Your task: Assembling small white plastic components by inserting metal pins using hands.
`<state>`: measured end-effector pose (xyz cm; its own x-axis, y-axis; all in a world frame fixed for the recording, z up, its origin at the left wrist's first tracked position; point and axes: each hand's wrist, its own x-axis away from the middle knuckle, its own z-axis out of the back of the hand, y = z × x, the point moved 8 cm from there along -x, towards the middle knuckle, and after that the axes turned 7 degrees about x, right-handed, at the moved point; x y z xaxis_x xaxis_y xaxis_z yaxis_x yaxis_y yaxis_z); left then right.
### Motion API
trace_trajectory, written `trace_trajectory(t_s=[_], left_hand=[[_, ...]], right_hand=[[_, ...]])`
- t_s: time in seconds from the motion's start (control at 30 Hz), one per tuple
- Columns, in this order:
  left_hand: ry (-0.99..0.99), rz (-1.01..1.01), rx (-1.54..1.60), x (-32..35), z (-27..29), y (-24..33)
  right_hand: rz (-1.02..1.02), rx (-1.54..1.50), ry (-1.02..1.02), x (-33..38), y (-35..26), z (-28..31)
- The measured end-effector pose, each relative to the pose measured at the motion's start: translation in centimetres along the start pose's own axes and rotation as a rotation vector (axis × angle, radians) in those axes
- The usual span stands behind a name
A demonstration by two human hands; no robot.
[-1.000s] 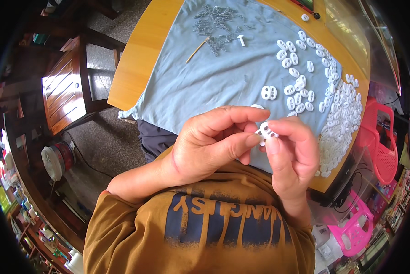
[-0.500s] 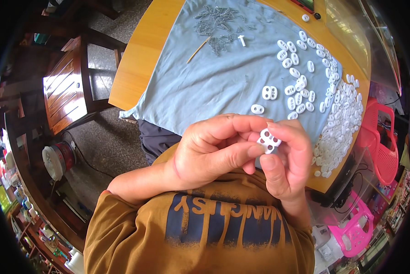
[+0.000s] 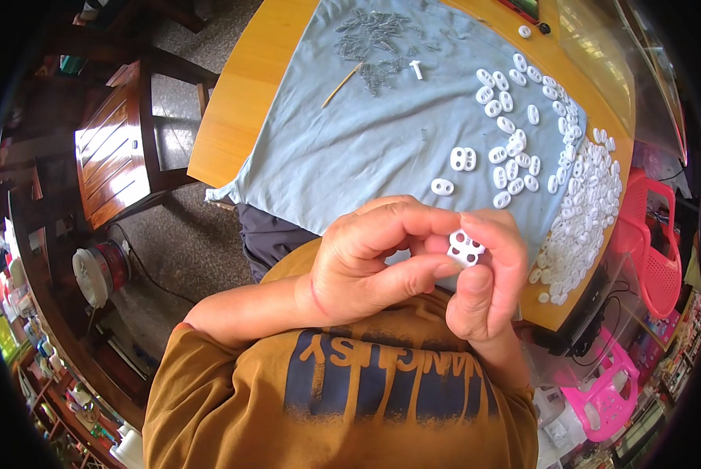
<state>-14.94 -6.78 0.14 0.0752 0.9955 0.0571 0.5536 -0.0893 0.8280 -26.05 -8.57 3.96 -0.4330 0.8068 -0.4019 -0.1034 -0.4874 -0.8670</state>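
Note:
Just above my shirt front, both hands hold one small white plastic cord lock (image 3: 466,250) with several round holes facing up. My left hand (image 3: 366,254) pinches it from the left between thumb and forefinger. From the right, my right hand (image 3: 497,270) has its forefinger at the piece's upper edge, its thumb bent close below. Beyond my hands, a single white two-hole piece (image 3: 443,187) and a pair of cord lock pieces (image 3: 463,159) lie on the blue cloth (image 3: 350,156).
Farther off lie a pile of small metal springs (image 3: 375,35), a yellow stick (image 3: 341,86), a white T-shaped piece (image 3: 417,70) and a lone spring (image 3: 424,134). Loose white pieces lead to a big heap (image 3: 585,211) at the table's right edge. Pink plastic chairs (image 3: 654,250) stand right.
My hands have shifted slightly right with the cord lock, which is turned a little. My right thumb has moved slightly.

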Motion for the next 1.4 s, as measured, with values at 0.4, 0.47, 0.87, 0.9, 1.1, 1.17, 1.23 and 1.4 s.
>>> trace_trajectory(t_s=[0.4,0.47,0.87,0.9,1.1,1.17,1.23,1.4], left_hand=[[-0.101,-0.299,-0.302,-0.3,-0.7,1.2],[-0.096,-0.311,-0.328,-0.2,-0.9,1.3],[-0.030,-0.207,-0.266,-0.4,-0.4,0.9],[-0.037,-0.144,-0.237,-0.5,-0.4,0.7],[-0.034,0.274,0.310,-0.5,-0.5,-1.3],[-0.023,0.364,0.299,-1.0,-0.6,-1.4],[-0.007,0.294,0.252,-2.2,-0.2,-0.5],[0.097,-0.110,-0.083,-11.5,2.7,7.4]], right_hand=[[0.084,0.011,0.098,0.5,0.0,-0.1],[0.118,0.019,0.130,0.7,-0.1,0.0],[0.186,-0.044,0.194,0.5,0.8,-0.3],[0.200,-0.042,0.197,0.4,0.7,-0.1],[0.132,0.231,0.124,0.1,0.0,0.0],[0.083,0.246,0.152,-0.1,-0.5,0.5],[0.005,0.165,0.191,1.1,0.0,1.0],[-0.116,0.250,0.080,2.5,1.2,1.8]])
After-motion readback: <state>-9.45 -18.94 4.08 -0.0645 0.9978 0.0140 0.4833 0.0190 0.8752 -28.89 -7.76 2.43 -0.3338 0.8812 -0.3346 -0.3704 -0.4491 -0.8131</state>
